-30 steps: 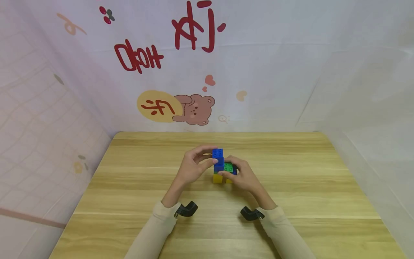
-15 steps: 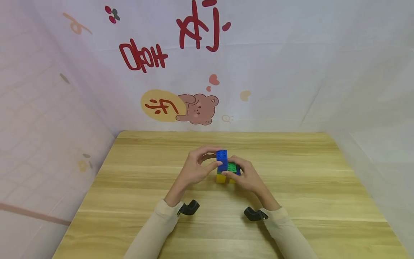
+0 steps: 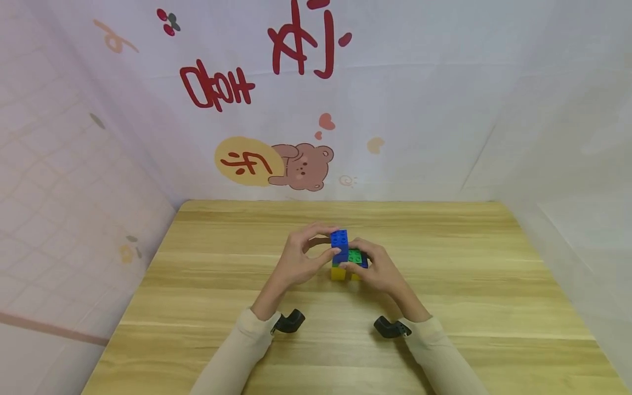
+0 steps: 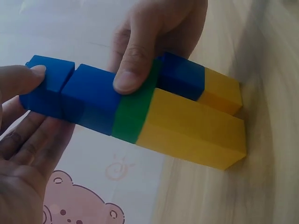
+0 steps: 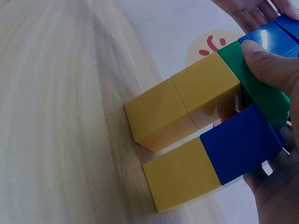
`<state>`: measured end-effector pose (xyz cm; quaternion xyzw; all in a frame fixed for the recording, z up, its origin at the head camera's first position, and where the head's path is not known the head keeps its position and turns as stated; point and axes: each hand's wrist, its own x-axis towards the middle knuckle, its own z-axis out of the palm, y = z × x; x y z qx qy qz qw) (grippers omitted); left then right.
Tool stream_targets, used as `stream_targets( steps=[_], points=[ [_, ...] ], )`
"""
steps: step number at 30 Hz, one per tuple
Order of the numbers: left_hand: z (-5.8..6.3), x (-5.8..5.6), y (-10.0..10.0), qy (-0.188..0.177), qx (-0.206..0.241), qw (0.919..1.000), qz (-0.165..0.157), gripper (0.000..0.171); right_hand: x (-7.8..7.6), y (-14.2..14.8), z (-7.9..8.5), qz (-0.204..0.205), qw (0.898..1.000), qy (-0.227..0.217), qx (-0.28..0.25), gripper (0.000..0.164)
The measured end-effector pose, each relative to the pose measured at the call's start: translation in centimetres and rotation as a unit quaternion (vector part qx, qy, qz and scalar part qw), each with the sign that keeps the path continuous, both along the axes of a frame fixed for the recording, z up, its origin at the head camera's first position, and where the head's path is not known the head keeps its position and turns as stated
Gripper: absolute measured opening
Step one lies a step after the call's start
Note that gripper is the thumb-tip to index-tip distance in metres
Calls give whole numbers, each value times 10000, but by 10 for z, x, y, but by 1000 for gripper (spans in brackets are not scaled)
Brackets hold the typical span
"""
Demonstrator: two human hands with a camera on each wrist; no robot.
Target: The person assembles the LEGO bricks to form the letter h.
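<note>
My left hand (image 3: 302, 255) pinches a blue toy building block (image 4: 53, 79) between thumb and fingers at the top of a small block tower. Right under it is a second blue block (image 4: 91, 93), with a thin gap showing between the two in the left wrist view. A long green block (image 4: 135, 114) lies beneath, bridging two legs. One leg has two yellow blocks (image 5: 205, 88); the other has a blue block (image 5: 238, 144) over a yellow block (image 5: 182, 175). My right hand (image 3: 377, 267) grips the tower, its thumb across the green block's edge.
The tower stands on a wood-grain table (image 3: 237, 230). Behind it rises a white backdrop (image 3: 419, 120) with red lettering and a printed bear (image 3: 303, 167). A black angled mount (image 3: 290, 321) sits at my left cuff, another black mount (image 3: 391, 327) at my right.
The upper blue block sits slightly lower and more in line with the blue block below it. Both hands keep their hold, and the head view has shifted a little.
</note>
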<state>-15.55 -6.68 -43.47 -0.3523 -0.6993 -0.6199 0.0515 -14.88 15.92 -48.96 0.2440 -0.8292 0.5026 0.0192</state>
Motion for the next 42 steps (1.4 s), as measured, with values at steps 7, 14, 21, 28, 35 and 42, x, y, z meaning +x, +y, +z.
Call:
stream_targets(
  steps=[7, 14, 21, 28, 35, 42],
  points=[
    [-2, 2, 4, 106, -40, 9999, 125, 42, -1, 1, 3, 63, 9999, 95, -25, 28],
    [-19, 4, 10, -95, 217, 9994, 248, 46, 2, 2, -1, 8, 10000, -58, -31, 27],
    [-30, 5, 11, -345, 252, 9985, 328, 47, 2, 5, 4, -125, 9995, -209, 178, 33],
    [-45, 10, 7, -894, 279, 9951, 320, 47, 4, 12, 3, -141, 9993, -256, 226, 42],
    [-60, 14, 4, -1390, 327, 9894, 273, 46, 4, 26, -4, -27, 9989, -462, -15, 44],
    [-74, 16, 2, -1814, 310, 9827, 221, 45, 7, 35, -13, 163, 9968, -749, -209, 43]
  ],
)
